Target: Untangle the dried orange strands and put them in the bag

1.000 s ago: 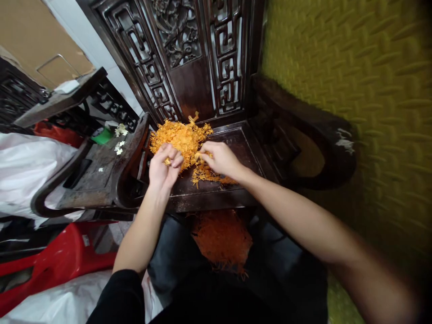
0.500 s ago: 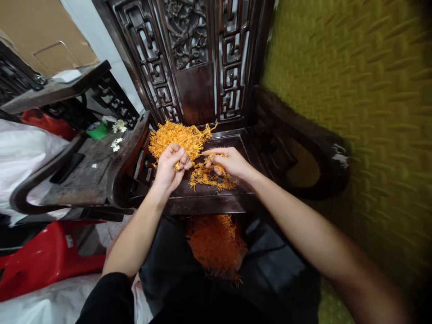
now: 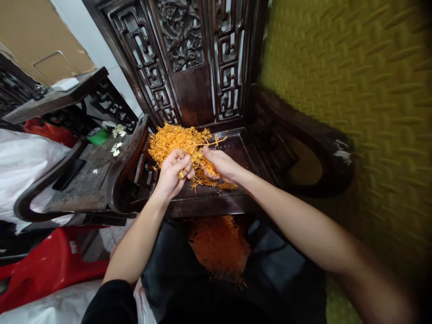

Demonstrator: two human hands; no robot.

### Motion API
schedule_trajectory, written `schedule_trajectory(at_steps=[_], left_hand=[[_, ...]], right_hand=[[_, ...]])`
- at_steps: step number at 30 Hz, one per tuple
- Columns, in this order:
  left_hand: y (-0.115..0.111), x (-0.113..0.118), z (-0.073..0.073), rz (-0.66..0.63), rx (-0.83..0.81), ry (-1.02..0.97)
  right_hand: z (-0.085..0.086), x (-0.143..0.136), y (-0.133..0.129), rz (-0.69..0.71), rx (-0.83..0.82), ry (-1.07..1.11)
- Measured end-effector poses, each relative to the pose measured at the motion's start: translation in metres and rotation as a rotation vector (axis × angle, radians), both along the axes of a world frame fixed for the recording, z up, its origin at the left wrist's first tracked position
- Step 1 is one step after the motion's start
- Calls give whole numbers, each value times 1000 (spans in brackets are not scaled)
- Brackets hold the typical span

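A heap of small orange branched sprigs (image 3: 178, 135), plastic-looking, is piled on the dark wooden chair seat (image 3: 232, 146). My left hand (image 3: 174, 174) is closed at the heap's near edge, with a bit of orange sprig showing between thumb and fingers. To its right, my right hand (image 3: 222, 164) curves around more orange sprigs, its thumb on top and its fingertips partly hidden. A smaller loose patch of sprigs (image 3: 202, 181) lies beneath the right hand. One longer sprig (image 3: 216, 141) sticks out from the heap just beyond the right thumb.
The chair's carved back (image 3: 195, 96) rises behind the heap, and a curved armrest (image 3: 313, 148) stands at right. A second chair (image 3: 81, 189) at left bears a green roll (image 3: 97, 136) and white flower pieces (image 3: 116, 148). Below the seat edge is an orange-filled bag (image 3: 221, 245). A red stool (image 3: 64, 261) stands lower left.
My right hand has shifted slightly left and turned over the loose patch, covering more of it. A longer sprig now points right from the heap. The left hand stays closed nearby.
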State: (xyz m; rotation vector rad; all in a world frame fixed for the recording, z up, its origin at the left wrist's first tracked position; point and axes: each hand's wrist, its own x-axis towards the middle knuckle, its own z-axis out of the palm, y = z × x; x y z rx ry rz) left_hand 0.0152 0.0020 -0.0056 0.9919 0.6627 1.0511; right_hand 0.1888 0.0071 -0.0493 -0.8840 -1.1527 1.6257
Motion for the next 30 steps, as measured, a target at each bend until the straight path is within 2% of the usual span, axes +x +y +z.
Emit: schedule_trajectory(at_steps=[4,8,10,17,21,23,25,27,28,30], left_hand=[[-1,5,-1,-39,1,12],[-1,6,-1,-48,26,26],[-1,6,-1,-46,28,40],[-2,12,-2,-56,-5,90],[-4,13,-3,-42,18,133],[-9,12,-1,-61,46,163],[-15,9,3,-82,69,181],[-20,5,8,-53,94,184],[-20,4,10,-22,110,186],[-17,2,11,40,133,185]], right_hand=[[0,-5,1,26,147,-177],[-1,-3,0,71,50,-12],[1,-1,-1,51,26,58],[8,1,-1,-39,116,-17],[6,1,0,-178,188,-154],[5,9,8,-270,198,-236],[3,27,19,-444,135,-250],[1,52,30,-638,30,-188],[0,63,33,-685,-10,-147],[-2,80,34,-618,-31,-94]])
